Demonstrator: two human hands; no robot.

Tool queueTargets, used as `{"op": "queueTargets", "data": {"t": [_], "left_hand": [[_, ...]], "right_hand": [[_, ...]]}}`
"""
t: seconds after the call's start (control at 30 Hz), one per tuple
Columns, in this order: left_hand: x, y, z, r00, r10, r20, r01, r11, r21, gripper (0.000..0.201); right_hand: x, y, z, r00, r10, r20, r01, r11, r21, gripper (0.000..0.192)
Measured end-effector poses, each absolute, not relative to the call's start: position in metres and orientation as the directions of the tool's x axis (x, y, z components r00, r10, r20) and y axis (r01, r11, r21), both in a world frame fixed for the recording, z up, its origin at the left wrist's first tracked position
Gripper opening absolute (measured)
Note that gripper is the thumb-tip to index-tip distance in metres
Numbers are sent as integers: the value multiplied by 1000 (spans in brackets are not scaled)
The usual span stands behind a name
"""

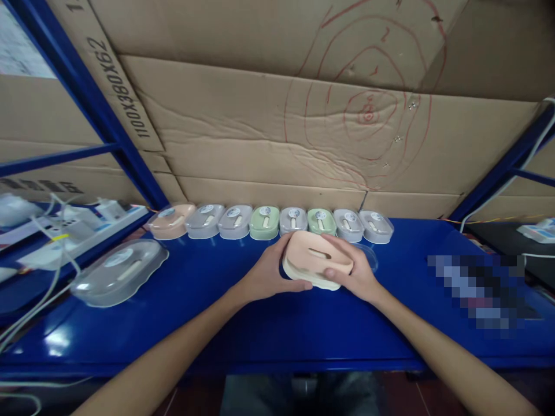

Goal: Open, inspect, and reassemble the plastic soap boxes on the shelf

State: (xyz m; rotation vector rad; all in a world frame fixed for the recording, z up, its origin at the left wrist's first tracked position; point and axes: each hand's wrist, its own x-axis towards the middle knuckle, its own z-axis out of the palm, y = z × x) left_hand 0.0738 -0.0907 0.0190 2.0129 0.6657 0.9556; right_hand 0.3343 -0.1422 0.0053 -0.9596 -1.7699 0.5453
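Note:
Above the blue table, both my hands hold a peach-coloured, rounded plastic box (303,248). Its top has a dark oblong slot, and a cream base shows beneath. My left hand (271,268) grips the left end, with the thumb along the front lower edge. On the other end, my right hand (358,271) is closed around the side, its thumb resting on the top near the front. Partly hidden behind my right hand, a clear plastic cover (372,256) lies on the table. Fingers at the back of the box are partly hidden.
Along the back of the blue table (208,312) runs a row of several lidded boxes (265,223) in peach, grey and green. A larger-looking grey box (121,273), power strips (84,237) and cables are at left. Cardboard (243,121) forms the back wall. A blurred-out item (477,297) lies right.

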Motion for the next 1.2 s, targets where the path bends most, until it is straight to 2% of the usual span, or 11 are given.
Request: {"op": "queueTargets", "data": {"t": [0.13,0.3,0.4,0.53,0.87,1.2], "left_hand": [[73,-89,18,557,728,400,104,-539,836,106],[71,-87,18,527,732,431,94,-555,827,95],[70,-86,18,524,737,428,123,-562,818,94],[71,-85,16,528,745,408,94,-529,843,94],[74,-85,16,574,781,246,-100,-231,968,100],[76,-86,17,592,792,151,-164,-65,984,107]], "right_hand": [[341,-137,3,-55,861,506,253,502,-827,64],[343,-127,-5,120,912,393,53,389,-920,66],[338,-126,-1,155,942,298,-105,315,-943,72],[330,-131,14,151,967,206,-229,237,-944,80],[327,-134,19,122,980,159,-409,195,-891,66],[327,-135,26,148,982,117,-489,175,-855,70]]}}
